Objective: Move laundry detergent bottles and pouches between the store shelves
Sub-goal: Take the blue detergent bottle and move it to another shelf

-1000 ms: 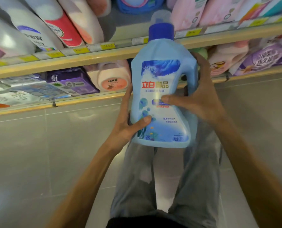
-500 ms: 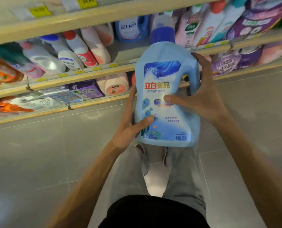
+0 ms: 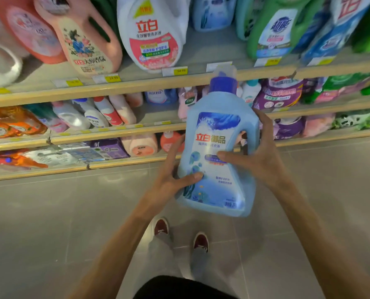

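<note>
Out in front of the store shelves, above the grey tiled floor, we are holding a light blue detergent bottle in both hands, and it is not resting on any shelf. It is standing roughly upright with the label facing us, and its dark blue cap is overlapping the front edge of the upper shelf from our view. Our left hand is gripping the lower left side, with the left thumb pressing across the front of the label and the fingers going round behind. Our right hand is gripping the right side by the handle, with the right thumb lying on the middle of the label and the fingers curling round the back edge.

On the upper shelf a pink bottle and a white bottle are sitting left of the cap, with yellow price tags along the front edge below them, and a green bottle is sitting to the right. On the middle shelf a purple pouch is showing just above our right hand, and orange pouches are lying at the left end. On the bottom shelf a purple box is lying left of our left hand. Two dark red shoes are showing on the floor below the bottle
</note>
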The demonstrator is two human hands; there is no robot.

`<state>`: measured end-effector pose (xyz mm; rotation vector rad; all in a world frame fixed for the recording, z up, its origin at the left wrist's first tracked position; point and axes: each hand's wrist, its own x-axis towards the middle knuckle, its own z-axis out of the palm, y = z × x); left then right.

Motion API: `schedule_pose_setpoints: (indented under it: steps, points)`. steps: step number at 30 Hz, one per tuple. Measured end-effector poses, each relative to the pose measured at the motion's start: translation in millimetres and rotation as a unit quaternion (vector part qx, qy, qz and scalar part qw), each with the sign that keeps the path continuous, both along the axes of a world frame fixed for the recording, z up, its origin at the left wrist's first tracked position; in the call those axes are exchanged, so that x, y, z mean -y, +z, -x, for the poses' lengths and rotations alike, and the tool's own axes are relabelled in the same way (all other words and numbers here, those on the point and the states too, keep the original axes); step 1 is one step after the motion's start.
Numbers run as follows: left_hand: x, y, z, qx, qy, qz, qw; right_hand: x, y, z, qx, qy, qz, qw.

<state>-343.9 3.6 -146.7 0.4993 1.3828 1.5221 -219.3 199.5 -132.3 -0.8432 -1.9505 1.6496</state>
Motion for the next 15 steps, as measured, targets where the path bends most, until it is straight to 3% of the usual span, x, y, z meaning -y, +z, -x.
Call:
schedule_pose_setpoints:
  steps: [15]
  points:
    - [-75.9,24.5,-38.8,-0.031,0.041,-0.006,0.999,-60.9,34.6,-38.5,-0.023,-0.017,0.003,1.0]
